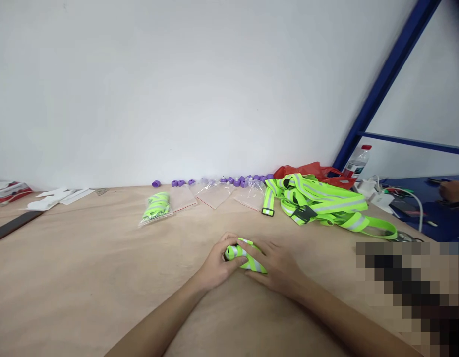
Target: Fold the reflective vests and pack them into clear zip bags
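Note:
Between my two hands is a folded bundle of neon-yellow reflective strap (254,265) with silver stripes, close above or on the table. My left hand (218,263) wraps its left end, thumb across the front. From the right, my right hand (277,265) grips the other end, its fingers over the top. Farther back on the right lies a loose heap of the same reflective straps (326,198) with black buckles. A clear bag holding a folded strap (157,206) lies at the back left of my hands.
Flat clear zip bags (216,195) lie along the back, before a row of small purple caps (237,182). A red plastic bag (311,171) and a bottle (358,162) stand at the right. White papers (53,199) and a dark strip (14,225) lie left. Another person's hand (452,191) shows far right.

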Tool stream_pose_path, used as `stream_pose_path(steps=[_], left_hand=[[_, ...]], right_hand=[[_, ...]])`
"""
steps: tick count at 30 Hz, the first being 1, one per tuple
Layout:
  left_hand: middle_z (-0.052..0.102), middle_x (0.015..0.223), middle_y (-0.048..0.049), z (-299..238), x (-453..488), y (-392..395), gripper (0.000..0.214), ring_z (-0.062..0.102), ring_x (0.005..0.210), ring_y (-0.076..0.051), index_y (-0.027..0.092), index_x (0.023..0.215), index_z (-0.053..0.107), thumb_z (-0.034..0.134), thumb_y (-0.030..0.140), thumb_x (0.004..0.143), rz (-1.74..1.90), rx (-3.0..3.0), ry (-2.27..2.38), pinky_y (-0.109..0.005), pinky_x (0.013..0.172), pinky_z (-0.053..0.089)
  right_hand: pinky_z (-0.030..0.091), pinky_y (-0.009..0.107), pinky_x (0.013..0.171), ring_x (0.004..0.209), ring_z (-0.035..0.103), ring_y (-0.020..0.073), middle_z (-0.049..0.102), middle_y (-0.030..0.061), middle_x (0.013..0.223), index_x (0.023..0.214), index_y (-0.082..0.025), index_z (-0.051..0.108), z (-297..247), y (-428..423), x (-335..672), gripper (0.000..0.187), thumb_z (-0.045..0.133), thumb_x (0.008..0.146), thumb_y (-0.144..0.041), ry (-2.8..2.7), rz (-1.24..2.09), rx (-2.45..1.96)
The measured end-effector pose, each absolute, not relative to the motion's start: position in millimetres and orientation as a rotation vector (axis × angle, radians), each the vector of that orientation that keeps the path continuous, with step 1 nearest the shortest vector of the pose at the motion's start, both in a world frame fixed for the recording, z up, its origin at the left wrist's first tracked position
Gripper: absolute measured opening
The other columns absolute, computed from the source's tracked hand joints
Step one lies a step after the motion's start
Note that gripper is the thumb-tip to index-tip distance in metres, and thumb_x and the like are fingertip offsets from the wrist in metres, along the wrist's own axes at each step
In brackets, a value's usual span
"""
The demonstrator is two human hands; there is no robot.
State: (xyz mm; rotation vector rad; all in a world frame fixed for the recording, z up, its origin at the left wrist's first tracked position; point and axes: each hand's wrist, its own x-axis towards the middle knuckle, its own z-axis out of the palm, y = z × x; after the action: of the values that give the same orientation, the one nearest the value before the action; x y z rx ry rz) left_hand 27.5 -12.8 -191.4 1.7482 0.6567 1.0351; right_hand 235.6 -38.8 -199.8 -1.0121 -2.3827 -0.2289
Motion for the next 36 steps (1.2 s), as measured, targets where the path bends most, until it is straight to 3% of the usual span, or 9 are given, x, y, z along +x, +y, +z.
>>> stream_pose_path(steps=[4,7,10,13,15,20,25,29,36], left_hand=[[0.066,0.119,-0.0097,-193,26,-11,0.031,0.059,0.114,-0.025,0.018,0.116,0.066,0.069,0.032,0.089,1.045,1.764,0.7,-0.037,0.102,0.044],[0.07,0.12,-0.009,-195,26,-10,0.03,0.062,0.113,-0.025,0.018,0.117,0.068,0.067,0.031,0.089,0.977,1.732,0.759,-0.036,0.099,0.047],[0.071,0.121,-0.0086,-195,26,-10,0.032,0.064,0.112,-0.026,0.017,0.117,0.069,0.067,0.033,0.089,0.956,1.701,0.774,-0.036,0.098,0.049],[0.072,0.12,-0.0088,-194,26,-9,0.033,0.065,0.112,-0.026,0.017,0.116,0.071,0.068,0.034,0.088,0.968,1.7,0.802,-0.036,0.098,0.05],[0.073,0.118,-0.0089,-193,26,-9,0.033,0.066,0.11,-0.026,0.017,0.114,0.071,0.069,0.034,0.087,0.973,1.694,0.813,-0.035,0.097,0.051],[0.072,0.119,-0.0098,-191,25,-9,0.032,0.065,0.111,-0.026,0.017,0.115,0.071,0.069,0.033,0.088,0.961,1.695,0.804,-0.036,0.097,0.051],[0.073,0.117,-0.0104,-192,24,-9,0.029,0.066,0.11,-0.026,0.016,0.113,0.071,0.068,0.032,0.089,0.98,1.705,0.773,-0.036,0.096,0.051],[0.073,0.117,-0.0103,-194,23,-8,0.029,0.066,0.11,-0.026,0.016,0.112,0.072,0.068,0.034,0.089,1.006,1.691,0.783,-0.036,0.096,0.051],[0.073,0.115,-0.0103,-198,23,-7,0.038,0.066,0.106,-0.026,0.016,0.113,0.072,0.072,0.043,0.086,1.012,1.573,0.729,-0.034,0.091,0.052]], right_hand=[[0.054,0.041,0.094,0.115,0.064,0.0279,0.065,0.0135,0.129,0.144,-0.022,0.048,-197,-36,240,0.065,0.07,0.084,-0.037,-2.253,0.071,-1.01],[0.057,0.039,0.085,0.102,0.068,0.0243,0.065,0.013,0.128,0.138,-0.023,0.053,-195,-30,247,0.058,0.064,0.087,-0.048,-1.853,0.548,-1.162],[0.057,0.035,0.074,0.085,0.071,0.0217,0.072,0.0128,0.112,0.12,-0.018,0.065,-195,-21,256,0.051,0.057,0.089,-0.058,-1.415,1.017,-1.256],[0.055,0.035,0.071,0.082,0.072,0.0245,0.076,0.0114,0.092,0.093,-0.015,0.074,-193,-16,267,0.049,0.065,0.081,-0.062,-1.252,1.358,-1.249],[0.054,0.035,0.071,0.081,0.071,0.0253,0.077,0.0102,0.088,0.086,-0.015,0.077,-189,-15,273,0.044,0.069,0.079,-0.059,-1.279,1.488,-1.214],[0.054,0.04,0.086,0.097,0.071,0.0288,0.078,0.0077,0.101,0.097,-0.022,0.08,-174,-18,286,0.03,0.071,0.075,-0.039,-1.451,1.691,-1.115],[0.052,0.041,0.093,0.108,0.069,0.0284,0.074,0.0076,0.118,0.114,-0.022,0.073,-176,-16,295,0.045,0.067,0.069,-0.025,-1.524,1.897,-0.871],[0.049,0.042,0.099,0.121,0.062,0.03,0.067,0.0073,0.131,0.123,-0.024,0.067,-180,-17,293,0.056,0.072,0.068,-0.025,-1.616,1.828,-0.859],[0.052,0.035,0.089,0.109,0.068,0.025,0.072,0.0056,0.121,0.119,-0.024,0.07,-181,-22,273,0.042,0.069,0.077,-0.02,-1.608,1.631,-0.963]])
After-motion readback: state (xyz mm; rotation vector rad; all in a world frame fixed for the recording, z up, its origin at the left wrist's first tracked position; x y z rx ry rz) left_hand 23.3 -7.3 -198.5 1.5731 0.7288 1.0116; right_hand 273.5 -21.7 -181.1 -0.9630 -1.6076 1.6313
